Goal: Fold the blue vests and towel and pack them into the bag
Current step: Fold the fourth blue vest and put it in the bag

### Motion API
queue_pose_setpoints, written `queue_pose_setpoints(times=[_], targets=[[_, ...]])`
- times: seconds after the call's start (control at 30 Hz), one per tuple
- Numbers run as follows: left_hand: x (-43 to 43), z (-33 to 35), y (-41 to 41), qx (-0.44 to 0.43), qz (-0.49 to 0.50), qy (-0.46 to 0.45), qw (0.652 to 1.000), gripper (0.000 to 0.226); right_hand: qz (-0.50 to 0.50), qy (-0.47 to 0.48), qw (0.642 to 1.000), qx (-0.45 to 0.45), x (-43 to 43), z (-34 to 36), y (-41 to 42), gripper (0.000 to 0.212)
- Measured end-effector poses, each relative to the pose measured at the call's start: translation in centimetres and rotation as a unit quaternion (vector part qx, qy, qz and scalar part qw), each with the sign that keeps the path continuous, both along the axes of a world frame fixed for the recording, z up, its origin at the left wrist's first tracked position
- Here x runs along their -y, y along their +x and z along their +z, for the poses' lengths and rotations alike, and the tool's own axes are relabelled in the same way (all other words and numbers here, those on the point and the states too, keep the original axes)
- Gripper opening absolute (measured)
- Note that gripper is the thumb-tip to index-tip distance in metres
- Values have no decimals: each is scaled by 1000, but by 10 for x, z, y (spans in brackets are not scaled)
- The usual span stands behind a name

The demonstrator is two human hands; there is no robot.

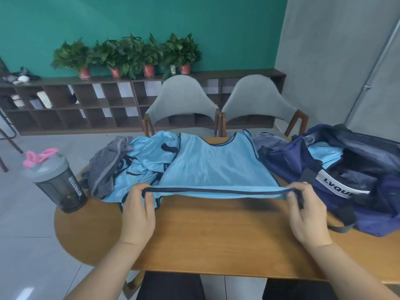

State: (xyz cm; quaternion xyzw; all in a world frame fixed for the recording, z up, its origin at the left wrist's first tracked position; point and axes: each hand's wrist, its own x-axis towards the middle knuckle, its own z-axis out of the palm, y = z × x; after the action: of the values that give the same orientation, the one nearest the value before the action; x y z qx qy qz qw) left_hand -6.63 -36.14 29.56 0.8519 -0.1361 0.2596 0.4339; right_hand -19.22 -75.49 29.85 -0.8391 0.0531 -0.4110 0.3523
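Hands first: left hand [138,210] at 8 o'clock and right hand [307,213] at 4 o'clock each pinch a hem corner of the blue vest [216,167], hem lifted taut over the wooden table [216,230]; thin, limp and probably slippery, it is best held by its bound corners; crumpled vests [142,161] and striped towel [106,167] at 10 o'clock; bag [357,180], unzipped, at 3 o'clock; chairs [183,98], shelf [65,100] and teal wall [194,18] beyond.

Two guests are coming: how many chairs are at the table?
2. One grey chair stands behind the far edge of the table, past the spread vest; the second chair stands beside it, nearer the bag. More may be out of view.
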Motion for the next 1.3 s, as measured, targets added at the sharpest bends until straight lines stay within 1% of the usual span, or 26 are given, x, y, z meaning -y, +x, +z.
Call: queue_pose_setpoints(times=[0.07,0.17,0.3,0.37,0.4,0.5,0.57,0.63,0.7,0.73,0.77,0.8,0.83,0.87,0.93,1.0,1.07,1.13,1.23,1.3], targets=[[-5,-11,-7,-31,-23,36,999,16,7,-13,999,-34,2,-8,-8,12],[-12,-19,-15,-51,-35,81,995,30,9,-22,998,-66,4,-11,-16,9],[-17,-14,-24,-28,-38,122,991,30,3,-14,996,-90,5,-9,-26,5],[-19,-6,-28,-24,-40,125,991,30,-9,4,996,-93,3,-4,-34,5],[-20,-2,-29,-29,-43,117,992,30,-17,24,995,-91,2,-1,-38,4],[-18,19,-26,-36,-60,83,994,22,-34,95,993,-62,0,18,-42,13],[-9,34,-6,-59,-53,35,996,16,-34,81,995,-55,1,39,-28,11],[3,42,26,-103,-33,-31,994,17,-41,60,990,-118,10,52,2,6],[20,44,52,-181,-30,-91,979,24,-44,66,973,-217,25,51,37,16],[28,41,60,-227,-40,-106,967,28,-37,72,964,-254,32,45,52,21],[35,36,62,-267,-54,-103,957,31,-29,72,956,-284,37,36,64,24],[39,29,62,-290,-65,-79,951,34,-21,65,948,-311,41,27,71,26],[41,19,62,-294,-69,-39,953,37,-17,57,941,-332,43,17,74,27],[39,11,60,-281,-66,9,957,39,-19,52,938,-343,44,10,74,28],[30,-1,53,-230,-69,87,967,42,-35,53,941,-332,44,-1,68,27],[23,-5,48,-177,-89,127,972,45,-51,51,945,-320,44,-3,61,23],[19,-3,38,-145,-97,151,973,39,-56,42,944,-321,43,-2,53,18],[14,1,26,-137,-94,168,972,29,-50,27,944,-324,40,-1,39,13],[2,2,9,-165,-99,168,967,27,-27,5,938,-345,35,6,13,11],[-5,5,-1,-182,-97,158,966,27,-11,7,933,-361,32,16,0,10]])
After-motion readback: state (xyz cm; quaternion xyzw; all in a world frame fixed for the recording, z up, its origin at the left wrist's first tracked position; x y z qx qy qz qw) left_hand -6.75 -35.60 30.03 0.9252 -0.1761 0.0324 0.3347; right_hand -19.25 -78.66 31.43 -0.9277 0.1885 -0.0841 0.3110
